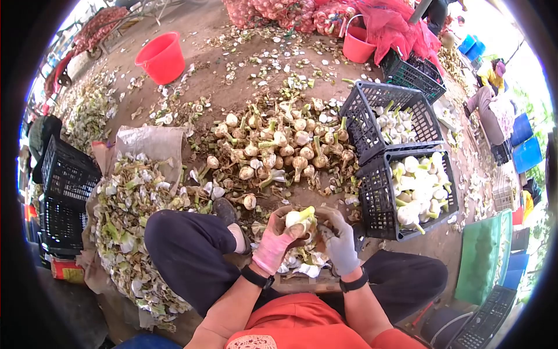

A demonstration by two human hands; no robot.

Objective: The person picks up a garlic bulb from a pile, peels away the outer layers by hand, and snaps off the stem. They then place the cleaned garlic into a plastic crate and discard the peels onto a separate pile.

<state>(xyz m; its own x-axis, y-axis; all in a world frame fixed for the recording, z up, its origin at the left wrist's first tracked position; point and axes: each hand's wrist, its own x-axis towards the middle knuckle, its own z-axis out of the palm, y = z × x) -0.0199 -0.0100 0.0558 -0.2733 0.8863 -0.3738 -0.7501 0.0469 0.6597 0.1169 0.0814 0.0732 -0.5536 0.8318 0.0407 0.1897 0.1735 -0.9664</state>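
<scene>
My left hand [278, 237], in a soiled pinkish glove, is closed around a garlic bulb [297, 218] with a short green stem stub. Just to the right, my right hand [339, 239] in a greyish glove has its fingers curled beside the bulb. What it grips, if anything, is hidden. Peeled garlic skins [302, 262] lie beneath both hands, between my knees. Ahead on the ground is a heap of untrimmed garlic bulbs [279, 142]. Whiter, cleaned bulbs [421, 189] fill the black crate to the right of my hands.
A second black crate [361, 119] with some bulbs adjoins the first. On the left, a skin pile [131, 227] lies near stacked black crates [70, 171]. Farther off are red buckets [163, 61] and filled net bags [290, 13]. Another person [491, 99] sits at the right.
</scene>
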